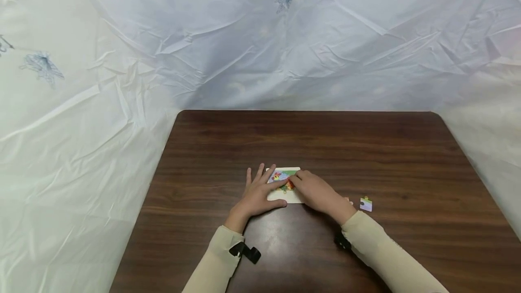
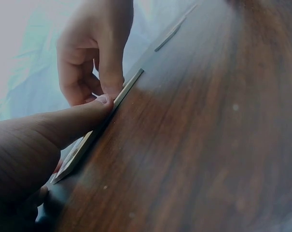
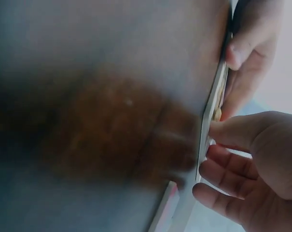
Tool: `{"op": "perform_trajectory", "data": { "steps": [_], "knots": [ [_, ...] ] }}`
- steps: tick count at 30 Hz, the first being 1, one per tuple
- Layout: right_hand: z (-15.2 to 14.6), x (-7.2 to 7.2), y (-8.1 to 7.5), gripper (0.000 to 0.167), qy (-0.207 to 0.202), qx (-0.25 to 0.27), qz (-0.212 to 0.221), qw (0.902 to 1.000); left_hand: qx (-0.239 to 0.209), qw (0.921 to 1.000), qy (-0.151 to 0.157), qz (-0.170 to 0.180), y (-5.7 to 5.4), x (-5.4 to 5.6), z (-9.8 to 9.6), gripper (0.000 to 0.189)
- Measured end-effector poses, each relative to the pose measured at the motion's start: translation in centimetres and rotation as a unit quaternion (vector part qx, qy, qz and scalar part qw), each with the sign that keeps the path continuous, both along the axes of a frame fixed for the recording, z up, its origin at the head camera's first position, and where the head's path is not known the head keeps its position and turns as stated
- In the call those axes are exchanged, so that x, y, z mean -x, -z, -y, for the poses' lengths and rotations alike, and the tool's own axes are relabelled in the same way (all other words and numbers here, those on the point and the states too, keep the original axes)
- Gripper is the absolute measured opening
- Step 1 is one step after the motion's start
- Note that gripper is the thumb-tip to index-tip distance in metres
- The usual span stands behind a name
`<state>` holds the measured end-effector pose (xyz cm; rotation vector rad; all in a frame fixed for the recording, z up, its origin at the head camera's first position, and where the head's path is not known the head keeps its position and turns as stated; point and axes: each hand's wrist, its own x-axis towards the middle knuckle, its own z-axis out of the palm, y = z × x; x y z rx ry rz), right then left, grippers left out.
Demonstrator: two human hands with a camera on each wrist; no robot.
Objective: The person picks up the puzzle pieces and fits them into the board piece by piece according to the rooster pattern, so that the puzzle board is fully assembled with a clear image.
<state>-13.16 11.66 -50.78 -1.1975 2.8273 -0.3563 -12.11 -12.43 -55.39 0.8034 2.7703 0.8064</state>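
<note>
A small white-bordered jigsaw board with a colourful picture lies on the table. My left hand rests on its left side, fingers spread, the thumb along the near border and the index finger reaching across the picture. From the right, my right hand curls over the board, its fingertips at a red-orange puzzle piece within the picture. In the right wrist view the thumb bears down at the board's edge with the other fingers bent below it; the piece is mostly hidden there.
On the brown wooden table, a loose puzzle piece in lilac and green lies right of the right wrist. Another piece peeks out from behind that wrist. White printed sheeting hangs behind and beside the table.
</note>
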Motion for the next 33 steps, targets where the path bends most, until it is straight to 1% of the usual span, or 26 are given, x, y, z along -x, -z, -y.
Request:
{"op": "perform_trajectory", "data": {
  "steps": [3, 5, 9, 13, 18, 26, 29, 33],
  "knots": [
    [-0.3, -0.2, 0.2, 0.043, -0.010, -0.013, -0.019, 0.9997, -0.004, 1.0000, 0.000, 0.001, 0.0, 0.0, -0.2, 0.073],
    [-0.4, -0.2, 0.2, 0.044, -0.011, -0.008, -0.019, 0.9997, -0.004, 1.0000, -0.002, 0.002, 0.0, 0.0, -0.2, 0.073],
    [-0.8, -0.3, 0.1, 0.043, -0.014, 0.007, -0.015, 0.9998, 0.003, 1.0000, -0.004, 0.006, 0.1, 0.0, -0.2, 0.074],
    [-1.0, -0.4, -0.2, 0.040, -0.016, 0.022, 0.001, 0.9996, 0.003, 0.9999, -0.007, 0.015, 0.1, 0.0, -0.2, 0.074],
    [-1.0, -0.5, -0.4, 0.038, -0.004, 0.029, 0.008, 0.9995, 0.001, 0.9999, -0.005, 0.009, 0.2, 0.1, -0.1, 0.073],
    [-0.4, -0.5, 0.1, 0.040, 0.001, 0.006, -0.022, 0.9997, 0.008, 0.9997, -0.008, 0.019, -0.1, 0.0, -0.2, 0.073],
    [-0.3, -0.5, 0.2, 0.039, 0.011, 0.014, -0.021, 0.9996, 0.008, 0.9997, -0.007, 0.020, -0.1, 0.0, -0.2, 0.073],
    [-0.1, -0.5, 0.5, 0.036, 0.027, 0.026, -0.018, 0.9991, 0.003, 0.9999, -0.005, 0.009, 0.0, 0.1, -0.2, 0.074]
  ]
}}
